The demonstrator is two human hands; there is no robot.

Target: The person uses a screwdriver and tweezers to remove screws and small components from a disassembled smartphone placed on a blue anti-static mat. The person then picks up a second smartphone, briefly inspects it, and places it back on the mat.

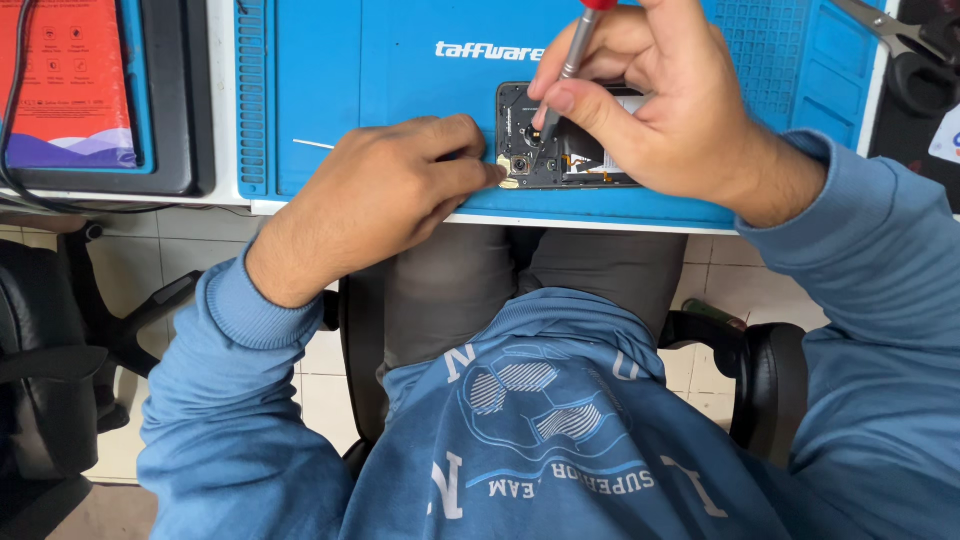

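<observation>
My right hand (670,100) pinches a screwdriver (572,60), thin grey metal shaft with a red cap, tip set down in the opened phone (560,140) just under my fingers. My left hand (385,195) is curled loosely, holding nothing, fingertips pressed to the phone's near corner beside the camera lens to brace it. The phone lies flat on the blue mat (350,90), at the table edge nearest me. To do this well, I judge: keep the shaft upright over the screw, press lightly, turn slowly, hold the phone from sliding. Phone interior: dark, hard, crowded with small metal parts and a pale patch. Mat: matte, rubbery, ridged trays along its borders. Scissors (905,40) lie well right of my grip.
</observation>
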